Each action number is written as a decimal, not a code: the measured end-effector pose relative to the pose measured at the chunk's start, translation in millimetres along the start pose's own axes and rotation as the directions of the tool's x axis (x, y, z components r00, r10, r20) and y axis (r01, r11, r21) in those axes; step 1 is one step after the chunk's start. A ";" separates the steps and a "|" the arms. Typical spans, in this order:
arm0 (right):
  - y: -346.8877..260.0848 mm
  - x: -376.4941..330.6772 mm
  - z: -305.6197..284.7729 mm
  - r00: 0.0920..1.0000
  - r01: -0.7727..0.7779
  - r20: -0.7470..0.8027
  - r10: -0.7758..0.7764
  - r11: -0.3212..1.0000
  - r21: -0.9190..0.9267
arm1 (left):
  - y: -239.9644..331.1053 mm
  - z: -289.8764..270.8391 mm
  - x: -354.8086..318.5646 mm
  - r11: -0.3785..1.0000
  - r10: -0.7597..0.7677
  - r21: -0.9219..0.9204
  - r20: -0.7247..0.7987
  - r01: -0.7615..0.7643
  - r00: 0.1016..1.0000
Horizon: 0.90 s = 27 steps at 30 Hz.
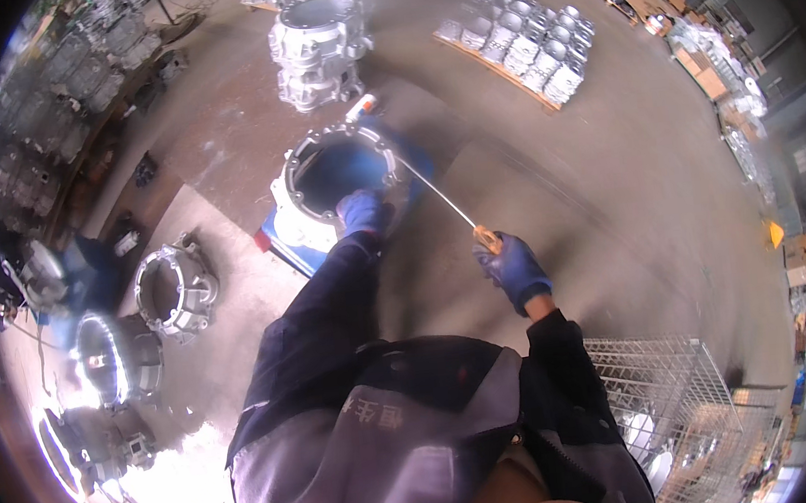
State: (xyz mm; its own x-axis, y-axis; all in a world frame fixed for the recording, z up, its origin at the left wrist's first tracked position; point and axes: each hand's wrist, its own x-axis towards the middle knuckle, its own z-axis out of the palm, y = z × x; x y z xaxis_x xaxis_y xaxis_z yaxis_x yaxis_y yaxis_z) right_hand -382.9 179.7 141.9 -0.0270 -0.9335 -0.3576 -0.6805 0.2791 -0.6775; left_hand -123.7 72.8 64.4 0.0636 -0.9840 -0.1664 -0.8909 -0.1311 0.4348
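Note:
A round, hollow cast-metal housing (304,179) stands on a blue stand (288,251) in front of me. My left hand (363,212), in a blue glove, rests on the housing's near rim and grips it. My right hand (513,266), also gloved in blue, is closed around the orange handle of a long thin metal rod (436,195). The rod slants up-left and its tip reaches the housing's right rim. A small white and orange cylinder (360,107) lies just behind the housing.
A tall stack of similar housings (318,51) stands farther back. A pallet of grey castings (523,41) lies at back right. More housings (174,291) sit on a bench at left. A wire mesh cage (675,410) stands at my lower right.

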 end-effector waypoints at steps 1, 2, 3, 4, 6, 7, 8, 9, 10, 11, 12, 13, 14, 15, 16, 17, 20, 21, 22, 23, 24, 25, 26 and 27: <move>-18.4 11.0 3.4 0.997 -0.074 0.024 0.075 0.995 -0.061 | -0.4 -4.9 -1.5 0.998 -0.050 -0.032 0.054 0.052 0.997; -35.9 22.6 7.6 1.000 -0.022 -0.021 0.020 0.992 -0.122 | -0.3 -9.1 -6.0 0.999 -0.014 -0.038 0.017 0.014 1.000; -51.4 33.7 13.5 0.997 0.026 -0.062 -0.038 0.983 -0.184 | -1.9 -13.0 -12.8 0.999 0.023 -0.042 -0.020 -0.023 1.000; -64.6 43.5 20.0 0.990 0.070 -0.099 -0.097 0.967 -0.244 | -6.0 -16.3 -23.0 0.994 0.106 -0.004 -0.127 -0.107 0.986; -86.9 63.0 33.0 0.994 0.086 -0.039 -0.102 0.952 -0.293 | -19.8 -21.1 -45.8 0.970 0.238 0.025 -0.322 -0.243 0.916; -96.5 71.0 40.7 0.992 0.103 -0.036 -0.120 0.946 -0.308 | -30.3 -22.6 -57.3 0.957 0.272 0.013 -0.397 -0.291 0.877; -105.9 78.8 48.4 0.990 0.119 -0.034 -0.137 0.939 -0.323 | -43.6 -21.8 -73.4 0.932 0.268 -0.079 -0.508 -0.355 0.819; -112.2 82.0 54.3 0.988 0.137 -0.021 -0.153 0.932 -0.336 | -57.6 -21.9 -84.4 0.964 0.218 -0.026 -0.502 -0.266 0.837; -117.4 83.3 59.1 0.986 0.154 -0.008 -0.167 0.924 -0.349 | -73.7 -21.5 -94.5 0.981 0.166 -0.016 -0.460 -0.195 0.872; -121.7 81.9 62.4 0.987 0.151 0.000 -0.162 0.923 -0.355 | -90.8 -21.1 -104.5 0.987 0.147 0.013 -0.477 -0.161 0.867; -123.8 76.5 63.8 0.986 0.165 0.042 -0.160 0.937 -0.308 | -108.8 -20.9 -116.0 0.996 0.073 -0.012 -0.426 -0.087 0.902; -125.2 69.4 63.1 0.981 0.195 0.081 -0.178 0.928 -0.319 | -124.8 -20.8 -125.8 0.999 0.006 -0.033 -0.380 -0.020 0.925; -125.8 60.4 60.6 0.974 0.220 0.119 -0.191 0.919 -0.328 | -137.0 -19.7 -132.3 0.998 -0.029 0.041 -0.382 0.048 0.924; -125.5 49.9 56.5 0.967 0.243 0.157 -0.200 0.910 -0.337 | -148.5 -20.1 -139.7 0.996 -0.044 0.059 -0.395 0.073 0.918; -125.7 39.3 52.0 0.963 0.252 0.183 -0.198 0.902 -0.350 | -156.9 -21.3 -144.3 0.994 -0.024 0.084 -0.434 0.067 0.901; -124.9 28.1 46.8 0.959 0.259 0.209 -0.193 0.896 -0.361 | -162.6 -23.3 -146.4 0.991 -0.040 0.100 -0.423 0.091 0.905; -116.2 -3.6 25.2 0.947 0.238 0.290 -0.140 0.910 -0.338 | -166.6 -34.3 -133.0 0.986 -0.030 0.135 -0.412 0.093 0.911; -111.1 -13.1 17.9 0.942 0.221 0.315 -0.116 0.921 -0.321 | -164.8 -38.7 -122.6 0.988 -0.013 0.135 -0.386 0.070 0.923; -106.4 -20.8 13.4 0.950 0.217 0.290 -0.116 0.913 -0.346 | -162.8 -43.6 -110.8 0.993 0.043 0.116 -0.373 0.000 0.927; -100.4 -28.1 7.6 0.957 0.196 0.270 -0.103 0.918 -0.344 | -160.3 -48.3 -97.3 0.991 0.123 0.095 -0.377 -0.094 0.918; -93.3 -35.5 2.5 0.964 0.173 0.250 -0.088 0.924 -0.341 | -155.6 -50.7 -82.4 0.987 0.145 0.108 -0.320 -0.115 0.936; -85.6 -42.3 -3.5 0.972 0.129 0.228 -0.050 0.930 -0.345 | -150.8 -52.2 -68.4 0.977 0.204 0.125 -0.302 -0.173 0.931; -79.2 -47.8 -6.5 0.984 0.105 0.177 -0.038 0.915 -0.389 | -146.1 -53.7 -55.0 0.956 0.292 0.109 -0.260 -0.272 0.920; -72.7 -51.7 -11.1 0.985 0.079 0.169 -0.020 0.934 -0.348 | -139.3 -53.2 -42.4 0.921 0.382 0.176 -0.237 -0.347 0.893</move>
State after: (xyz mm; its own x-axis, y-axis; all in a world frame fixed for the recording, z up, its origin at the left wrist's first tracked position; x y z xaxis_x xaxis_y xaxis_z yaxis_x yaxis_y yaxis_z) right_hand -340.2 205.1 216.7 0.1112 -0.8875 -0.4471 -0.8926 0.1086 -0.4375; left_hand 21.6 126.4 58.0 -0.1770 -0.9575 0.2277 -0.9218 0.2424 0.3025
